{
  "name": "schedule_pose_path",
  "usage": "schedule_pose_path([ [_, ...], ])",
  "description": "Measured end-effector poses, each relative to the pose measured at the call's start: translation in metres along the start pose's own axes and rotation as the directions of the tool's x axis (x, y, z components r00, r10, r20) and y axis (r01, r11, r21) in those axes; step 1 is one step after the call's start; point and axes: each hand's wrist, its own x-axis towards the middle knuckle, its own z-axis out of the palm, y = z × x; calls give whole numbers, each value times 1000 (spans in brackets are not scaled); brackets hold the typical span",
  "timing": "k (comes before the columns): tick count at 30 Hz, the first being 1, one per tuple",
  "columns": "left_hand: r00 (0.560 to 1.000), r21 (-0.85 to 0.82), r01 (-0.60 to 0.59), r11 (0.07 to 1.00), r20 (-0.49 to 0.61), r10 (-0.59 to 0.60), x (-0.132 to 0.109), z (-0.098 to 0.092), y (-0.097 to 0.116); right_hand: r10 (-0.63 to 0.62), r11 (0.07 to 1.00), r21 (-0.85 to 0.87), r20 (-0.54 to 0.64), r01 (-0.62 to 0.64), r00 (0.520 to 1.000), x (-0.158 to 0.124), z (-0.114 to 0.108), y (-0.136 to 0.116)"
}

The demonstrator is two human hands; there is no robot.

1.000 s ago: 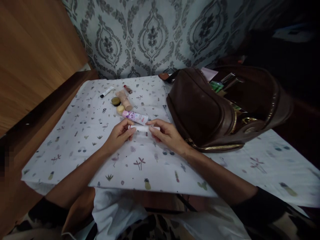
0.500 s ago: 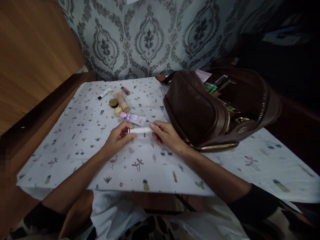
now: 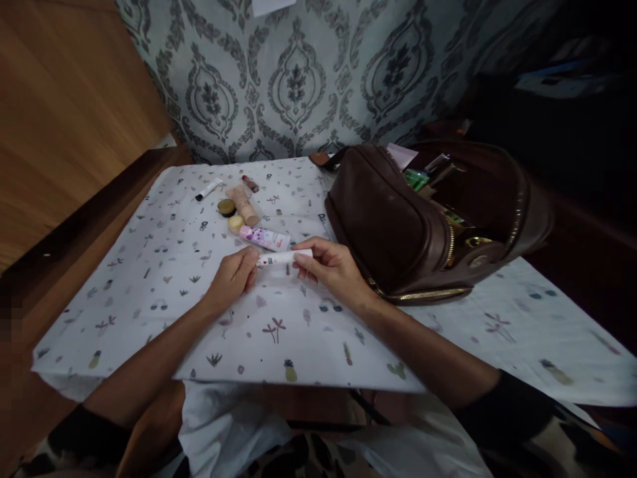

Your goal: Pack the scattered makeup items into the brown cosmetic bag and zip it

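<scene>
Both of my hands hold a slim white tube [image 3: 284, 257] just above the patterned white cloth [image 3: 164, 265]. My left hand [image 3: 233, 277] pinches its left end with curled fingers. My right hand [image 3: 331, 268] grips its right end. A pink and white tube [image 3: 265, 238] lies on the cloth right behind the white one. The open brown leather bag [image 3: 398, 226] sits right beside my right hand.
Behind the pink tube lie a beige tube [image 3: 245, 204], a dark round pot [image 3: 226, 207], a yellow round pot [image 3: 235, 222], a small red stick [image 3: 250, 183] and a white pen-like stick [image 3: 208, 189]. Patterned wallpaper [image 3: 298, 79] backs the table; a wooden panel [image 3: 64, 119] stands left.
The white tube stays between both hands and has tilted slightly, right end up. My left fingers have curled more over its left end. The view shifted a little.
</scene>
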Motion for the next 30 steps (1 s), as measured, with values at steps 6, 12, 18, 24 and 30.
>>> schedule_pose_path([
  [6,999,-8,-20,1000,33,20,1,-1,2,10,999,-40,1,-10,1000,-2,-1,-1],
  [12,997,-144,-80,986,-19,78,2,0,8,73,997,12,-19,-73,997,-1,-1,0],
  [18,994,-141,-24,990,105,39,2,0,3,50,998,26,-28,-49,998,-2,0,-3],
  [24,989,54,-151,987,8,151,-1,-2,3,145,988,62,-29,-143,989,0,1,-2],
  [30,992,107,-117,987,65,111,-2,-2,4,108,991,89,-39,-104,993,1,2,-1],
])
